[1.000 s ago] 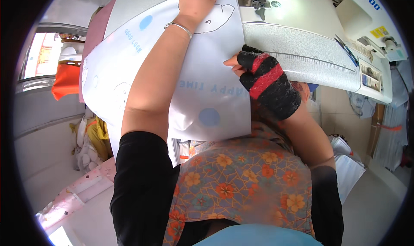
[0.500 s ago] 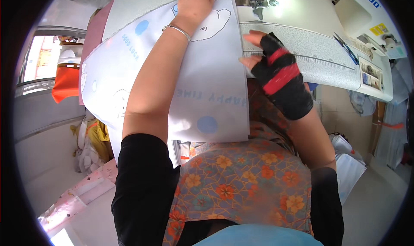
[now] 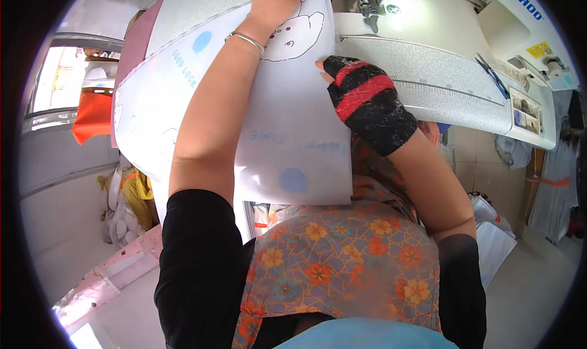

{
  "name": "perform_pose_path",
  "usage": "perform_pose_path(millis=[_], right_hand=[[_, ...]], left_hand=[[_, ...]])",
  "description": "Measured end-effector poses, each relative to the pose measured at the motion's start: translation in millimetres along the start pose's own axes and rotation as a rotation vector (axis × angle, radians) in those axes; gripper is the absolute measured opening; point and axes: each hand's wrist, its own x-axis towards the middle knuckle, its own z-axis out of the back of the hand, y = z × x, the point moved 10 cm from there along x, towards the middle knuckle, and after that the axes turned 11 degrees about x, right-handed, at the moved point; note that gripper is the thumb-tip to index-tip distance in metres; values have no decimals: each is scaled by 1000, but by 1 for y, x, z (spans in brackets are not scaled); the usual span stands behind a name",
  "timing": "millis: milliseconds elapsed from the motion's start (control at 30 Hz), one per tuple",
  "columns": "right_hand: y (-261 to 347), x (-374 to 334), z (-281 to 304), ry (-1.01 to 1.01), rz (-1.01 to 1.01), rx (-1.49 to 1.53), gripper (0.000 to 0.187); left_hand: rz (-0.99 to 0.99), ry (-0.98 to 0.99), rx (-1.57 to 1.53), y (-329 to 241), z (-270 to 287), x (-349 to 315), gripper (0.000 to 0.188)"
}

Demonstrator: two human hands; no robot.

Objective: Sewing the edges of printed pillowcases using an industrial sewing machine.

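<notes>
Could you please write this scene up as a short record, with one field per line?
Left hand: bare, at the far end of the printed sheet, grip unclear
Right hand: black-and-red fingerless glove, fingertips near the sheet's right edge
Sheet pattern: white ground, blue dots, line drawings
Sewing machine: beyond the hands, needle area brightly lit
Scissors: on the tabletop, to the right
Clothing: floral apron, black sleeves

From the person's head, a near fisheye looks down on left hand (image 3: 273,5) and right hand (image 3: 370,101), apron (image 3: 342,254) at five o'clock.
</notes>
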Motion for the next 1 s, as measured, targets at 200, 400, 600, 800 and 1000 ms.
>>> perform_pose_path(millis=[200,400,600,800,1000], right_hand=[[-3,6,-11,157,-68,-85,14],[-9,7,-2,79,-74,-34,14],[-25,0,21,-72,-108,86,45],[-84,16,6,-380,-578,1008,69],[-37,-62,-26,139,-865,1305,27]], left_hand=[[-102,34,297,-19,-6,3,15],[-244,185,406,-67,3,-13,23],[-253,45,442,-63,-13,-58,47],[-218,58,417,-72,-19,-57,46],[-232,132,363,-98,-13,-93,47]])
